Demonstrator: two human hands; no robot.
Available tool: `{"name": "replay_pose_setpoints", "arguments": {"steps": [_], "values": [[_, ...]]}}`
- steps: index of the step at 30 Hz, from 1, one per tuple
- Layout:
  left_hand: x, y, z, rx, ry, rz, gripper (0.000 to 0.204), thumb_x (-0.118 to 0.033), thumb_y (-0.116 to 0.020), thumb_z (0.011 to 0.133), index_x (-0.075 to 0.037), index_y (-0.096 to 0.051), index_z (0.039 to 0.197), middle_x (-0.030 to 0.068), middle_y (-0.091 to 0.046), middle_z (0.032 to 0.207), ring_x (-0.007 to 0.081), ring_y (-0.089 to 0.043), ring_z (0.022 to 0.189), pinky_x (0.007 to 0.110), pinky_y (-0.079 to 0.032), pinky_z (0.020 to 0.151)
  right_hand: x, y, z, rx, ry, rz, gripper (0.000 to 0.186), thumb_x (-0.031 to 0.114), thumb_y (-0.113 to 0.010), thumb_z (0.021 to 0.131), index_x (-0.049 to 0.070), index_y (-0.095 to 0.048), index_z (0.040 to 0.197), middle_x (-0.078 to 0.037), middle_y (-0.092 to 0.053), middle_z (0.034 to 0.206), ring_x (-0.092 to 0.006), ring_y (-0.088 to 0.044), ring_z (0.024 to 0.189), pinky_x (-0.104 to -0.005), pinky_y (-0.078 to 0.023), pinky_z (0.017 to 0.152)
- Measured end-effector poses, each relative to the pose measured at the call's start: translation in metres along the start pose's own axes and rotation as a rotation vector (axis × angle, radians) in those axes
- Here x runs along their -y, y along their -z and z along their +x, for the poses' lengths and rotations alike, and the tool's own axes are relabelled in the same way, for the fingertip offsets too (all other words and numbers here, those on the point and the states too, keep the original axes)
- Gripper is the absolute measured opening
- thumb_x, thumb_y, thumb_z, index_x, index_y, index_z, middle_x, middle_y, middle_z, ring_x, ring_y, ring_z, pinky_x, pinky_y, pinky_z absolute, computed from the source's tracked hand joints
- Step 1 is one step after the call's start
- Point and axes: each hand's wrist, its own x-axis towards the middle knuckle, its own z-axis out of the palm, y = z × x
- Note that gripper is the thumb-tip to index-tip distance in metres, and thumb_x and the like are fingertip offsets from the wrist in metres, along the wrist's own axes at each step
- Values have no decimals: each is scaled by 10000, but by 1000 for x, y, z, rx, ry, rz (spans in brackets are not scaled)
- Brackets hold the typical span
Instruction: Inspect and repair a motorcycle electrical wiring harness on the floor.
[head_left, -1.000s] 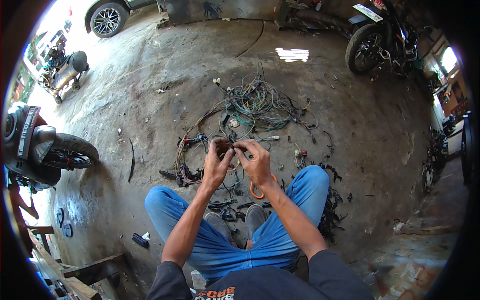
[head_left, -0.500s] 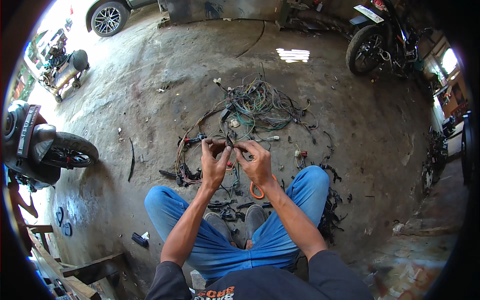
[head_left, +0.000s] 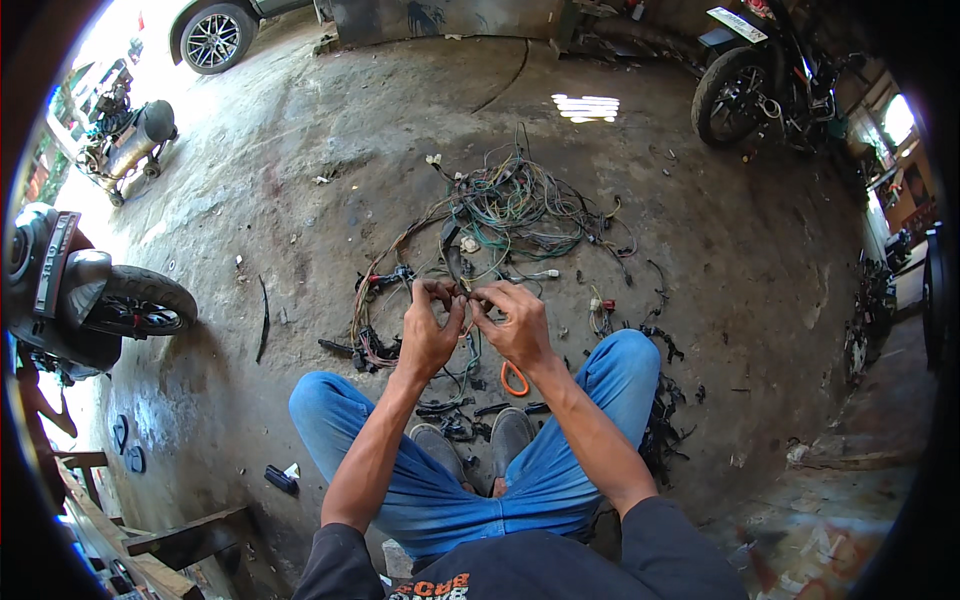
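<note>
Thumb and fingertips drawn narrow, the left hand (head_left: 428,325) and the right hand (head_left: 516,322) meet above the floor (head_left: 330,250), pinching between them what seems to be a dark strip (head_left: 453,264), though the fingers hide most of it. Just beyond them lies a tangle of coloured wires (head_left: 520,208). An orange loop (head_left: 505,374) rests nearer the shoes (head_left: 437,448), below the right hand

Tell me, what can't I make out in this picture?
All in the head view:
Dark strip: its lower end is hidden by the fingers.
Wires: too thin and tangled to follow singly.
Car: mostly cut off by the top edge.
Motorbike at left: partly cut off by the dark rim.
</note>
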Motion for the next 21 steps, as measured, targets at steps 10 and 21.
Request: {"name": "replay_pose_setpoints", "arguments": {"steps": [10, 21], "values": [[4, 0, -2, 3, 39, -20, 307, -39, -698, 912, 14, -434, 1061, 211, -679, 987, 358, -674, 891, 421, -523, 824, -1, 2, 1, 24, -18, 1, 187, 114, -773, 794, 39, -754, 965, -96, -741, 968, -286, -688, 899, -392, -547, 812], [0, 0, -1, 7, 18, 11, 292, -58, -702, 918, 16, -459, 1061, 195, -669, 956, 331, -677, 853, 400, -522, 749, -4, 3, 1, 29, 0, -4, 176, 118, -776, 788, 50, -758, 949, -82, -749, 971, -278, -683, 926, -392, -532, 859]]}}
